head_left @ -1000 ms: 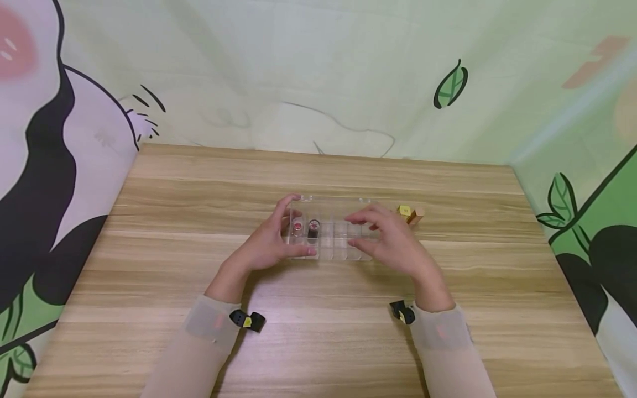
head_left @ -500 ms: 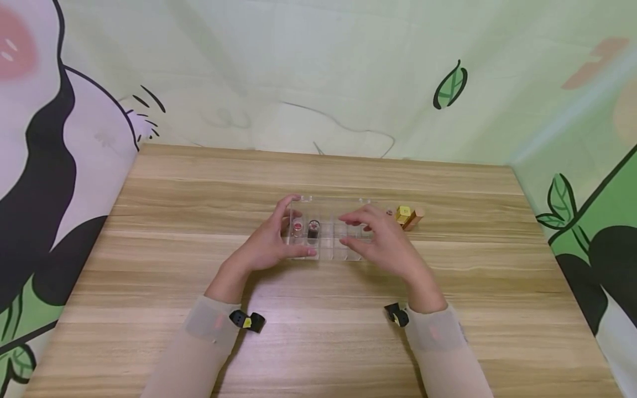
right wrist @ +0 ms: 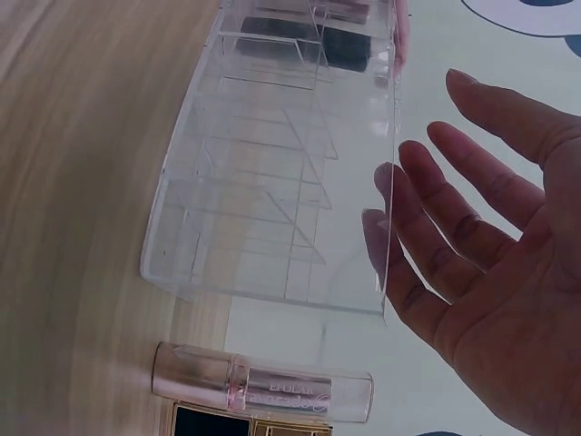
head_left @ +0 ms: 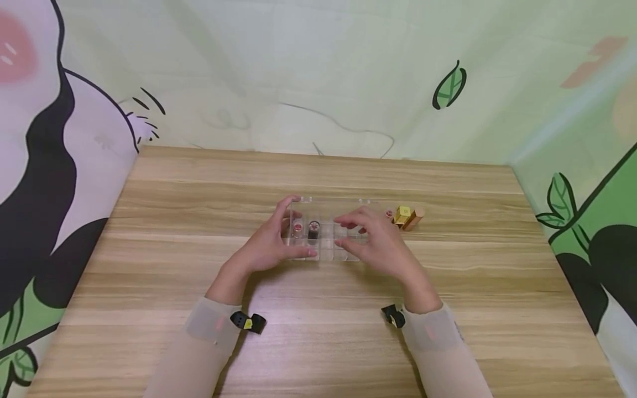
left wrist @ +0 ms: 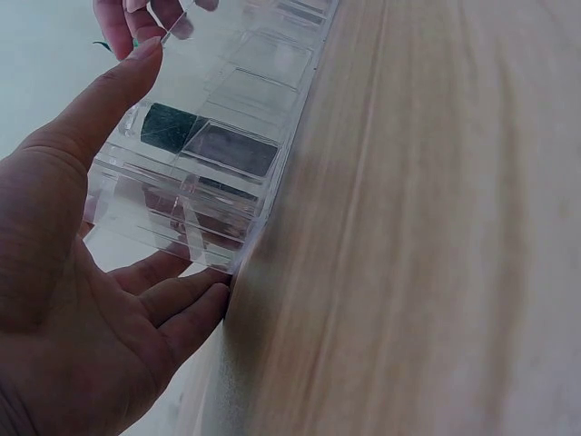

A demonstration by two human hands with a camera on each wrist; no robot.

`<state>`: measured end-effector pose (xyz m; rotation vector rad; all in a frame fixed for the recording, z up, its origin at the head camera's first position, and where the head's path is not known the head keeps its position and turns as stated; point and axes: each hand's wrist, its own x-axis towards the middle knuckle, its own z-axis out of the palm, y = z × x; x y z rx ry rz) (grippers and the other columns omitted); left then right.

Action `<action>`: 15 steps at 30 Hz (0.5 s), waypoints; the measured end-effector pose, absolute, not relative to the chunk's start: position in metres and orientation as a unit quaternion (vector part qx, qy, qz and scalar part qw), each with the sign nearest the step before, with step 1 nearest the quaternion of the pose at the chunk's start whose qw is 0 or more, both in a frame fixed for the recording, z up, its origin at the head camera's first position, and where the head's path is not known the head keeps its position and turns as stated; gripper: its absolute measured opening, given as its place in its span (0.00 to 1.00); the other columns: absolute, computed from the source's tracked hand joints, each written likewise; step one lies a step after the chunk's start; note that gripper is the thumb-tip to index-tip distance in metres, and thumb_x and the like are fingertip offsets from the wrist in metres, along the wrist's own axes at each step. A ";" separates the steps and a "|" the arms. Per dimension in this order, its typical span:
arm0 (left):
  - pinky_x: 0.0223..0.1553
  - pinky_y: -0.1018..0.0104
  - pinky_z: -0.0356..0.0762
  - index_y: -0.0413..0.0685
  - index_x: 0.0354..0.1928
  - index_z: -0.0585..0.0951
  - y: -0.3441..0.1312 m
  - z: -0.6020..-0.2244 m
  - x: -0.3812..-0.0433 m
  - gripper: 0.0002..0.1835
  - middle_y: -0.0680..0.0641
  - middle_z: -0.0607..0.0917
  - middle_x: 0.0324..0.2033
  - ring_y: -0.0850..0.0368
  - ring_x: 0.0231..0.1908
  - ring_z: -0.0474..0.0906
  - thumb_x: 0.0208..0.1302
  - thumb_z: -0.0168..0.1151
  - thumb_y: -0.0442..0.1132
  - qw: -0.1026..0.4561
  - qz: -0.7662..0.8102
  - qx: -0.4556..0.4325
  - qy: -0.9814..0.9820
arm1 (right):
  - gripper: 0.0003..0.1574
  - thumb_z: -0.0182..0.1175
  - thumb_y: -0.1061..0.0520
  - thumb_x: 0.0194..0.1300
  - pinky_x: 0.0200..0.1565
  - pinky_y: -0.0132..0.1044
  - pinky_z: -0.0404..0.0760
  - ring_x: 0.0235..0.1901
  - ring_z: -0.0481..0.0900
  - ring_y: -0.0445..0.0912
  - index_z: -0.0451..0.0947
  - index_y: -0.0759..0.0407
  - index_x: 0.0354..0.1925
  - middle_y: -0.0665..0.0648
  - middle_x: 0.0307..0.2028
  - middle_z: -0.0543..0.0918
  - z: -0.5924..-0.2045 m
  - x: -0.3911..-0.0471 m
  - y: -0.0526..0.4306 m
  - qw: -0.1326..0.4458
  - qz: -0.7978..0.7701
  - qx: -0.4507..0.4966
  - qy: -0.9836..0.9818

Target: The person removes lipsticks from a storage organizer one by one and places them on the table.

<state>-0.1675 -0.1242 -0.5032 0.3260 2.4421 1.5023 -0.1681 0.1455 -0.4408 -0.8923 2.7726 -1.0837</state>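
Right hand (head_left: 380, 241), spread, is shifted leftward; nothing is added to the clear plastic compartmented box (head_left: 326, 251) gripped by the left hand (head_left: 264, 243).

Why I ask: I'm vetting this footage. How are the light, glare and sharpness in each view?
Head: pale sheen on the table, soft shadow beside the left hand; left wrist: dim, the hand dark, wood grain soft; right wrist: grain soft too, but thin edges on the clear box and some lettering on the pink tube show.

Pale glare marks the tabletop (head_left: 308, 337); both wrist views look dimmer.
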 end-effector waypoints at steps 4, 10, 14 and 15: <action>0.73 0.33 0.61 0.78 0.78 0.49 -0.124 -0.502 -0.168 0.64 0.47 0.74 0.69 0.39 0.74 0.66 0.44 0.84 0.63 0.129 0.516 0.110 0.840 | 0.22 0.73 0.53 0.65 0.51 0.54 0.83 0.50 0.82 0.50 0.84 0.54 0.56 0.58 0.48 0.85 -0.440 -0.168 0.144 0.021 -0.354 -0.284 0.891; 0.73 0.32 0.61 0.78 0.78 0.49 -0.124 -0.502 -0.167 0.64 0.49 0.74 0.68 0.37 0.75 0.66 0.45 0.83 0.63 0.131 0.520 0.115 0.836 | 0.23 0.74 0.53 0.64 0.53 0.54 0.82 0.49 0.82 0.51 0.84 0.53 0.56 0.56 0.48 0.86 -0.439 -0.170 0.140 0.022 -0.357 -0.289 0.888; 0.74 0.33 0.59 0.78 0.78 0.49 -0.124 -0.502 -0.167 0.63 0.51 0.75 0.66 0.37 0.75 0.65 0.45 0.84 0.62 0.128 0.521 0.119 0.835 | 0.23 0.74 0.55 0.64 0.53 0.54 0.83 0.50 0.82 0.54 0.84 0.56 0.57 0.59 0.48 0.86 -0.440 -0.172 0.137 0.033 -0.364 -0.289 0.885; 0.75 0.33 0.59 0.79 0.77 0.49 -0.124 -0.502 -0.167 0.63 0.52 0.75 0.66 0.37 0.75 0.64 0.45 0.84 0.61 0.127 0.522 0.120 0.835 | 0.23 0.74 0.55 0.64 0.53 0.54 0.83 0.50 0.83 0.55 0.84 0.57 0.57 0.60 0.48 0.86 -0.440 -0.173 0.136 0.037 -0.366 -0.288 0.884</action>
